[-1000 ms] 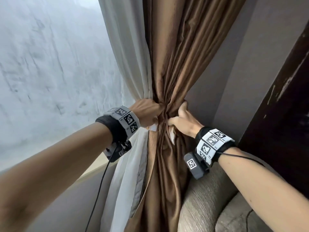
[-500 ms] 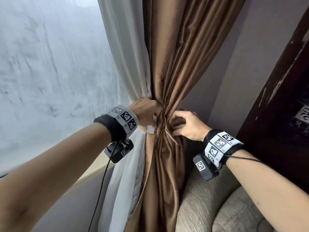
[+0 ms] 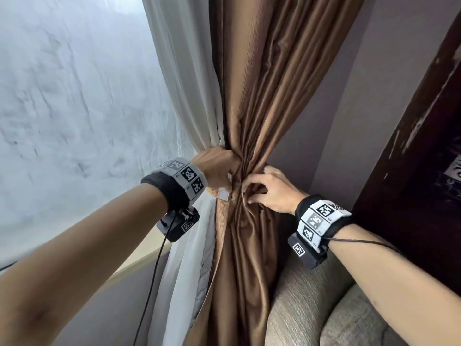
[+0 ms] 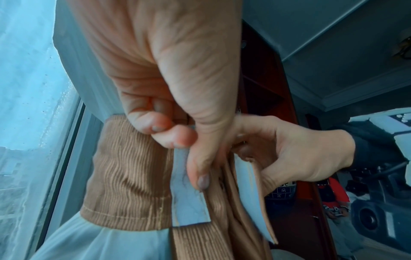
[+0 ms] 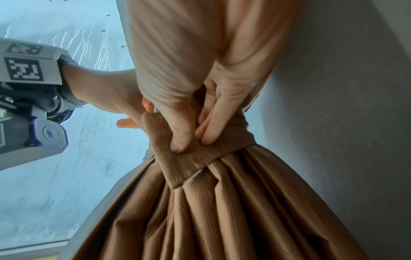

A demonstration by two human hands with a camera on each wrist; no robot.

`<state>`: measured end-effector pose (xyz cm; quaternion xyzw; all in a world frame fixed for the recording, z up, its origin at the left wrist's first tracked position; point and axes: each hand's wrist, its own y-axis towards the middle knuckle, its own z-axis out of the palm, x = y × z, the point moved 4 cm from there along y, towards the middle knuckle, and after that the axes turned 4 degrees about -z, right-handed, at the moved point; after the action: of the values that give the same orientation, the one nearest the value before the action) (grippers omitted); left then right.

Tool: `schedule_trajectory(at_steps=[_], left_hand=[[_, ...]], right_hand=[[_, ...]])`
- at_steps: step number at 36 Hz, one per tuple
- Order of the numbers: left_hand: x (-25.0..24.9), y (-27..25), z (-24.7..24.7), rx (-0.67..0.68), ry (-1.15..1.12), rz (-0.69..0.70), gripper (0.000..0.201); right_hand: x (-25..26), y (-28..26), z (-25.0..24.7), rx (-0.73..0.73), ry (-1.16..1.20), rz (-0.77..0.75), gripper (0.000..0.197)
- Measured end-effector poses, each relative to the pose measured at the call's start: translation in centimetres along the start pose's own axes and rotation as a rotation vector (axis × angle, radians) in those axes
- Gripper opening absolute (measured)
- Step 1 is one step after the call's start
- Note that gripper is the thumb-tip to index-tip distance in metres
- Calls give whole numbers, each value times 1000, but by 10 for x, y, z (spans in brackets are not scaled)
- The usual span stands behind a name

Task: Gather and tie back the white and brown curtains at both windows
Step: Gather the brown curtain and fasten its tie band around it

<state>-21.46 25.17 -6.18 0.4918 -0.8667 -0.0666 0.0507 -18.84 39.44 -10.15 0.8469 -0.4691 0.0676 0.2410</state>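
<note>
A white sheer curtain [image 3: 184, 96] and a brown curtain [image 3: 269, 83] hang bunched together beside the window. A ribbed brown tie-back band [image 4: 129, 177] with a pale fastening strip [image 4: 189, 198] wraps the bundle. My left hand [image 3: 217, 168] grips the band's left end, thumb pressed on the strip. My right hand [image 3: 269, 191] pinches the band's other end [image 5: 191, 161] against the brown folds, just right of the left hand. The two ends lie close together at the front of the bundle.
The window glass [image 3: 74, 121] fills the left. A grey wall [image 3: 374, 108] stands right of the curtains, with a dark wooden frame [image 3: 424, 146] beyond. A grey upholstered armchair [image 3: 311, 308] sits below my right arm. The window sill [image 3: 139, 260] runs under my left arm.
My right hand has turned palm down and slid lower right along the bundle, fingers now curled over the band's end. The left hand has stayed at the band.
</note>
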Motion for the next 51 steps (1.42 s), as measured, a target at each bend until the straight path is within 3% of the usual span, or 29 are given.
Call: schedule_trajectory(at_steps=[5, 14, 18, 23, 29, 34, 39, 42, 48, 51], left_hand=[[2, 3, 0, 26, -6, -75, 35], [9, 15, 3, 145, -138, -174, 14], [13, 16, 1, 169, -174, -177, 8], [21, 14, -8, 291, -280, -145, 18], [19, 8, -15, 268, -396, -176, 22], [23, 6, -7, 380, -602, -247, 29], [25, 5, -10, 433, -661, -186, 27], [27, 5, -9, 401, -656, -171, 12], [26, 7, -3, 356, -545, -117, 22], [24, 10, -1, 218, -329, -63, 26]], right_hand=[[3, 10, -7, 36, -5, 17, 17], [25, 6, 1, -79, 244, 67, 15], [20, 14, 27, -150, 360, 176, 25], [15, 21, 44, -301, 396, 275, 12], [20, 22, 46, -380, 506, 315, 2], [11, 25, 50, -482, 342, 338, 29], [11, 26, 51, -575, 202, 343, 43], [10, 29, 52, -578, 179, 361, 45], [9, 28, 51, -547, 149, 377, 50], [8, 25, 51, -549, 219, 381, 43]])
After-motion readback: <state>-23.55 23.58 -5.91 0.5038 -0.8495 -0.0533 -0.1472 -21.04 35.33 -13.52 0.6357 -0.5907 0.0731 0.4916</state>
